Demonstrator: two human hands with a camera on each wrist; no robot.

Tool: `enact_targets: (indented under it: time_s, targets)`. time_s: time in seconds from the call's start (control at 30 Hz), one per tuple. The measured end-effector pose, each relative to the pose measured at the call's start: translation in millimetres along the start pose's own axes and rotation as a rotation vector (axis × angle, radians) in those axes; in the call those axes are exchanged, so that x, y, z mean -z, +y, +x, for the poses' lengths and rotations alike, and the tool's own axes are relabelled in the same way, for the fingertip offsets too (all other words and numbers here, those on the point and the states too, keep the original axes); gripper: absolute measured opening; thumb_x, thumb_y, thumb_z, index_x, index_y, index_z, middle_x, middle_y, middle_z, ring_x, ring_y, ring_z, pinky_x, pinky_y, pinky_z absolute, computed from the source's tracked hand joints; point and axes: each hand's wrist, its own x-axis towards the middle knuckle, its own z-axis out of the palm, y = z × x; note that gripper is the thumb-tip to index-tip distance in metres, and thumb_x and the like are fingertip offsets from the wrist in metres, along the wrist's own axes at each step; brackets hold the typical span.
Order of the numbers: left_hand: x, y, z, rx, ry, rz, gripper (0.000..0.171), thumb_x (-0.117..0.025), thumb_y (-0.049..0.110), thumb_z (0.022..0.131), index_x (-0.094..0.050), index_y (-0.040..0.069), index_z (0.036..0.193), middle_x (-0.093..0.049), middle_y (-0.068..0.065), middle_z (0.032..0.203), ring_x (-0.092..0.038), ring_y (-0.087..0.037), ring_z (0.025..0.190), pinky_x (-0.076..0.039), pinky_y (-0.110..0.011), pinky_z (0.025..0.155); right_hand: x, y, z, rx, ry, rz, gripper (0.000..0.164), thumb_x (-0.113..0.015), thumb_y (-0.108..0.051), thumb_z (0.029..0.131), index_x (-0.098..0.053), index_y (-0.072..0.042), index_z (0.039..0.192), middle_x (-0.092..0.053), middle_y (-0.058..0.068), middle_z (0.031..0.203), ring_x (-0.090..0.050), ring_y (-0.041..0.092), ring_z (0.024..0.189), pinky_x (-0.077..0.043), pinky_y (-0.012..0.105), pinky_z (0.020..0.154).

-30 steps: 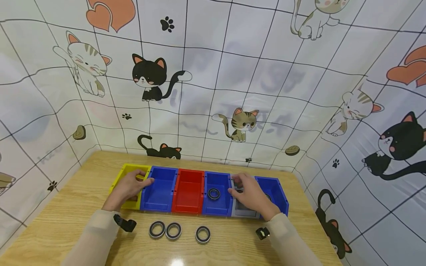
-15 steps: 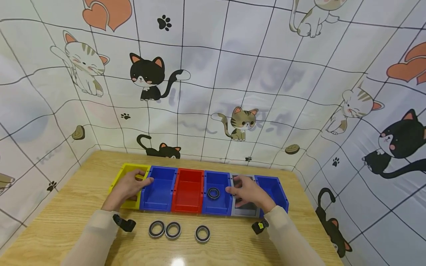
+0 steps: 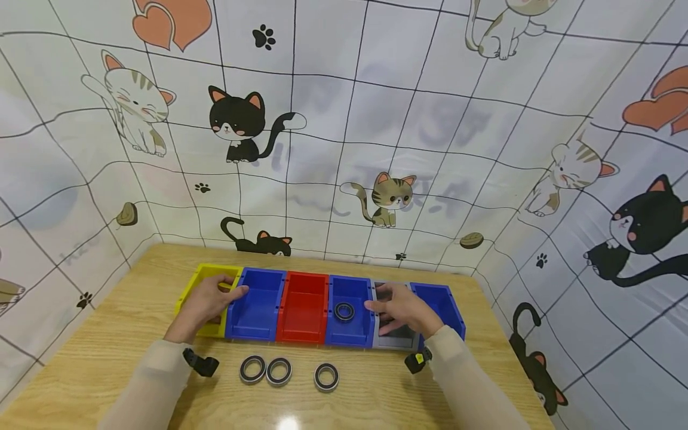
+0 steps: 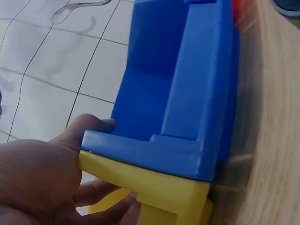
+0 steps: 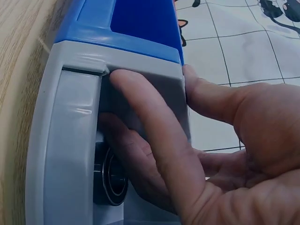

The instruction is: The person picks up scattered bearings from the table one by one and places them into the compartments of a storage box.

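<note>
My left hand [image 3: 206, 301] grips the wall where the yellow bin [image 3: 200, 273] joins a blue bin [image 3: 260, 298], with the thumb on the blue side and the other fingers inside the yellow one. My right hand [image 3: 405, 307] pinches the wall between the grey bin [image 5: 68, 140] and the middle blue bin [image 3: 352, 288]. Its fingers reach down into the grey bin, beside a ball bearing [image 5: 101, 183] in the right wrist view. Another ball bearing [image 3: 344, 321] lies in that middle blue bin.
The joined bins stand in a row at the table's back, including a red bin [image 3: 303, 304] and a blue end bin [image 3: 438, 304] on the right. Three bearings [image 3: 251, 381] lie on the wooden table [image 3: 371, 394] in front. Behind hangs a cat-print curtain [image 3: 322, 149].
My right hand has shifted slightly left and turned, its thumb now at the middle blue bin's wall and more of the grey bin showing. My left hand keeps its hold.
</note>
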Motion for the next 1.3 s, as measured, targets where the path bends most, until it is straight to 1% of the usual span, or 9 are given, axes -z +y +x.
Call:
enact_targets:
  time_s: [0.2,0.43,0.53,0.63,0.8,0.87,0.97,1.17,1.3]
  targets:
    - [-1.0,7.4,-4.1,-0.092,0.105,0.171,0.068,-0.073,0.049,0.114,-0.067,-0.01,0.148,-0.077,-0.035,0.136,-0.078,-0.035,0.097,-0.065,-0.039,0.073,1,-2,2,-0.008,-0.001,0.004,0.081,-0.085,-0.024,0.11,-0.044,0.001,0.174,-0.069,0.029,0.151,-0.081,0.038,0.123,-0.074,0.046,0.078]
    - [-14.2,25.1,-28.8,-0.222,0.291,0.409,0.064,-0.085,0.042,0.108,-0.07,-0.006,0.147,-0.075,-0.035,0.14,-0.078,-0.046,0.11,-0.07,-0.058,0.084,0,0,1,-0.017,-0.013,0.004,0.081,-0.085,-0.023,0.11,-0.043,0.002,0.175,-0.066,0.032,0.156,-0.082,0.035,0.117,-0.074,0.045,0.077]
    - [-22.9,38.7,-45.4,-0.31,0.362,0.474,0.06,-0.089,0.039,0.105,-0.072,0.001,0.149,-0.072,-0.034,0.141,-0.075,-0.05,0.118,-0.07,-0.063,0.079,1,0,1,-0.031,-0.007,-0.01,0.082,-0.086,-0.025,0.109,-0.043,0.001,0.175,-0.062,0.033,0.161,-0.082,0.035,0.116,-0.073,0.045,0.075]
    - [-32.0,53.4,-61.9,-0.444,0.406,0.484,0.052,-0.093,0.032,0.102,-0.077,0.008,0.145,-0.075,-0.025,0.137,-0.074,-0.046,0.12,-0.071,-0.057,0.075,2,0,1,-0.033,-0.007,-0.019,0.083,-0.086,-0.025,0.109,-0.043,0.001,0.175,-0.06,0.034,0.162,-0.082,0.035,0.118,-0.073,0.046,0.075]
    - [-54.5,70.8,-83.8,-0.729,0.434,0.512,0.04,-0.101,0.025,0.094,-0.084,0.015,0.129,-0.08,-0.008,0.124,-0.078,-0.028,0.106,-0.066,-0.029,0.065,1,-1,2,-0.038,0.003,-0.024,0.082,-0.087,-0.024,0.108,-0.045,0.0,0.175,-0.061,0.034,0.162,-0.083,0.035,0.116,-0.073,0.046,0.074]
    - [-65.1,75.2,-91.5,-0.813,0.402,0.514,0.038,-0.102,0.024,0.092,-0.085,0.017,0.125,-0.081,-0.004,0.12,-0.078,-0.022,0.1,-0.063,-0.023,0.063,1,-2,2,-0.039,0.009,-0.029,0.081,-0.086,-0.024,0.108,-0.045,-0.001,0.175,-0.06,0.034,0.163,-0.084,0.033,0.112,-0.073,0.045,0.074]
    - [-79.4,80.7,-101.5,-0.879,0.266,0.505,0.036,-0.101,0.025,0.094,-0.085,0.019,0.126,-0.079,0.001,0.118,-0.076,-0.016,0.097,-0.063,-0.02,0.066,1,-3,2,-0.036,0.008,-0.039,0.081,-0.086,-0.024,0.109,-0.046,-0.001,0.175,-0.059,0.034,0.164,-0.085,0.03,0.106,-0.073,0.045,0.073]
    - [-102.4,90.5,-108.3,-0.84,-0.123,0.512,0.04,-0.097,0.032,0.098,-0.083,0.025,0.136,-0.077,0.003,0.124,-0.072,-0.01,0.104,-0.067,-0.024,0.08,1,-5,1,-0.034,-0.001,-0.045,0.082,-0.086,-0.023,0.108,-0.045,0.0,0.175,-0.059,0.035,0.163,-0.085,0.029,0.107,-0.073,0.046,0.074]
    - [-116.2,93.1,-108.2,-0.805,-0.287,0.539,0.046,-0.096,0.035,0.099,-0.081,0.032,0.142,-0.076,0.006,0.135,-0.072,-0.01,0.116,-0.067,-0.025,0.088,0,-5,1,-0.035,0.0,-0.042,0.082,-0.086,-0.023,0.108,-0.045,0.0,0.175,-0.059,0.035,0.162,-0.085,0.03,0.105,-0.073,0.046,0.074]
